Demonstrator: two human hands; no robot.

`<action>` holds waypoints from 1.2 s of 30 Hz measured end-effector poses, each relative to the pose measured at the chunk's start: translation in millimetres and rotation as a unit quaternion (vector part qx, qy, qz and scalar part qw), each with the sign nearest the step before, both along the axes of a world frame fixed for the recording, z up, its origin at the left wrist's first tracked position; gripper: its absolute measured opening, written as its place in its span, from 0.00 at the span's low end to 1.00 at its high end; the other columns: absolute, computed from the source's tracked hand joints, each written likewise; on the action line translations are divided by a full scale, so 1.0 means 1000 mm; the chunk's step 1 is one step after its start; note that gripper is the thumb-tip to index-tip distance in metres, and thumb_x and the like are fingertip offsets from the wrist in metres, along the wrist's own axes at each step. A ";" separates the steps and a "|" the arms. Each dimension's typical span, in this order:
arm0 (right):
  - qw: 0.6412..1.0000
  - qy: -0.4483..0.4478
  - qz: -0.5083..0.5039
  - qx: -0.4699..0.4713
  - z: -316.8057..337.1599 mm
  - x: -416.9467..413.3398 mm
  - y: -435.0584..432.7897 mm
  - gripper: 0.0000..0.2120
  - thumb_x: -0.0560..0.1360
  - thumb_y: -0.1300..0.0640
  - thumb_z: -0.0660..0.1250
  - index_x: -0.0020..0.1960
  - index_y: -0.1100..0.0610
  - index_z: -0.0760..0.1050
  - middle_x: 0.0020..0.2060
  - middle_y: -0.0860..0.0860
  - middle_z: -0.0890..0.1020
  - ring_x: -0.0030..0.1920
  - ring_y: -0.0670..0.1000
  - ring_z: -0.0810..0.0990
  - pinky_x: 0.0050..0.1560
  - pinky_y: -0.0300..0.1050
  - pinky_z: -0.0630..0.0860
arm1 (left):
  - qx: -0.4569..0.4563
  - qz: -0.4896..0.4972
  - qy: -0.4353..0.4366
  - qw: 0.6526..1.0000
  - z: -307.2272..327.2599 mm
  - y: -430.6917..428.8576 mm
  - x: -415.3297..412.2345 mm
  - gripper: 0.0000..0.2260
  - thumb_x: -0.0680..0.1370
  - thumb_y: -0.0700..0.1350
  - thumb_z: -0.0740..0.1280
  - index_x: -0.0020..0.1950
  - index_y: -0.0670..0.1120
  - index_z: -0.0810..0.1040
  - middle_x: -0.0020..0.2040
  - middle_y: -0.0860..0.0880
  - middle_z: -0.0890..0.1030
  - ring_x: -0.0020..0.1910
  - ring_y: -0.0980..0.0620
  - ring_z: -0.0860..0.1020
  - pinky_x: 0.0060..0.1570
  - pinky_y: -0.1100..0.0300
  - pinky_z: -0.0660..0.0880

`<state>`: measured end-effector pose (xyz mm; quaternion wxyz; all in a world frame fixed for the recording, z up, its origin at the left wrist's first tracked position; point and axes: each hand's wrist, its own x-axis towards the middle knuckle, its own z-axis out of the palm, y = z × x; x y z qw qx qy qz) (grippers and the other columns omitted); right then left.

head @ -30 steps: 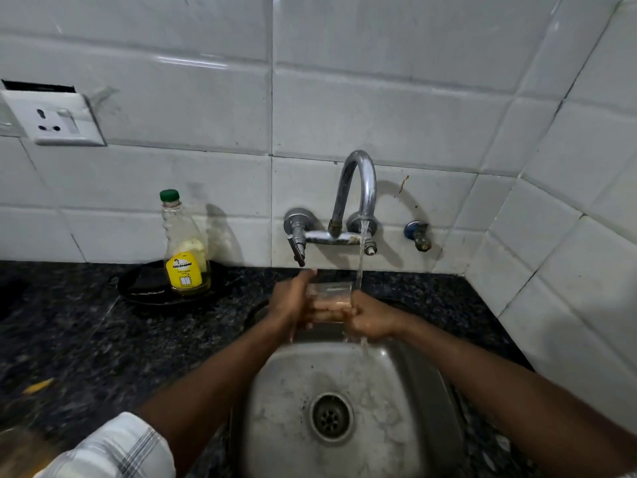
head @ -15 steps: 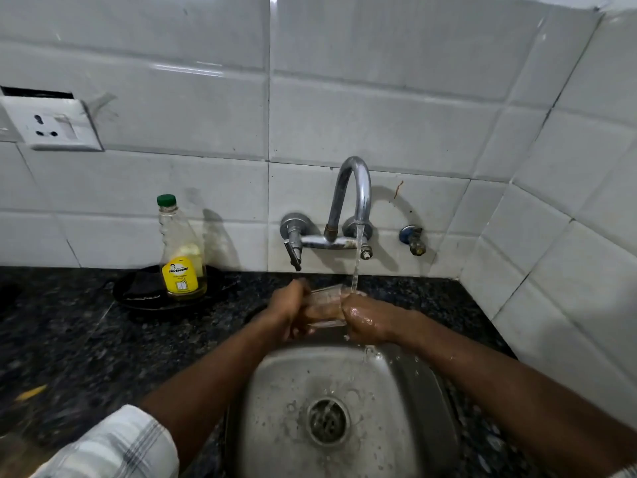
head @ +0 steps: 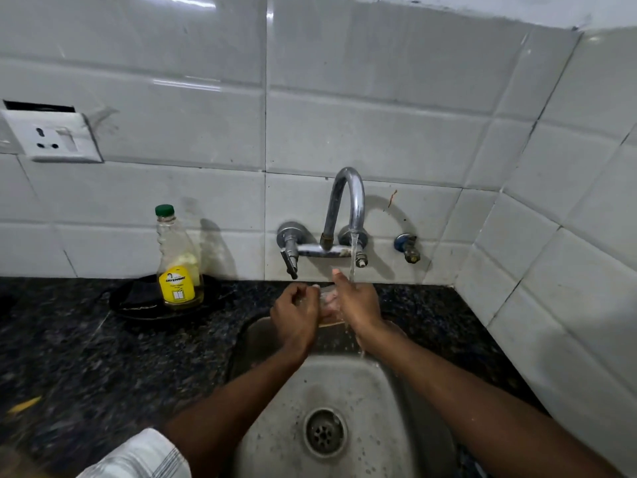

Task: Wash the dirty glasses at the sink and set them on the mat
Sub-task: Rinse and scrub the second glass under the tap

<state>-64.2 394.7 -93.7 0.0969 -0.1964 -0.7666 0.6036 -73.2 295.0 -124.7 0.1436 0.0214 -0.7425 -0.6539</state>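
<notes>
**Glass under the running tap, both hands on it**

Far out at ten o'clock from the sink point(head: 344, 384): a white wall socket point(head: 51, 139) on the tiled wall point(head: 362, 115). Nearer in, also at ten o'clock, a clear bottle point(head: 179, 267) with green cap and yellow label. Stands upright on a black plate point(head: 138, 308) on the dark speckled counter point(head: 69, 339), well apart from the hands. At eight o'clock, a blurred yellow scrap point(head: 24, 405) on the counter. At seven o'clock, a checked white sleeve point(head: 138, 457) at the bottom edge.

Over the sink's twelve o'clock rim: left hand point(head: 296, 312), fingers curled round the glass point(head: 325, 298), gripping its left side. Glass clear, mostly hidden between the two hands, held above the basin. Right hand point(head: 358, 305) against the glass's right side, thumb raised toward twelve o'clock. Its fingers hidden and blurred, so cannot tell whether clamped or flat.

Straight above, curved chrome tap point(head: 344, 215) on the wall, running. Thin stream of water point(head: 352, 257) landing on the right hand and spilling off the wrist into the basin. Drain point(head: 324, 431) in the basin's middle. At two o'clock, a small valve point(head: 406, 248) on the wall, just beside the tap.
</notes>
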 end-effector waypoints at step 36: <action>0.994 0.097 -0.028 -0.036 0.013 0.022 -0.004 0.18 0.80 0.53 0.64 0.33 0.57 0.79 0.29 0.53 0.82 0.30 0.52 0.81 0.37 0.44 0.79 | -0.065 -0.020 0.045 0.997 0.024 -0.005 0.019 0.08 0.78 0.47 0.67 0.42 0.44 0.78 0.36 0.49 0.80 0.35 0.52 0.77 0.32 0.65 0.70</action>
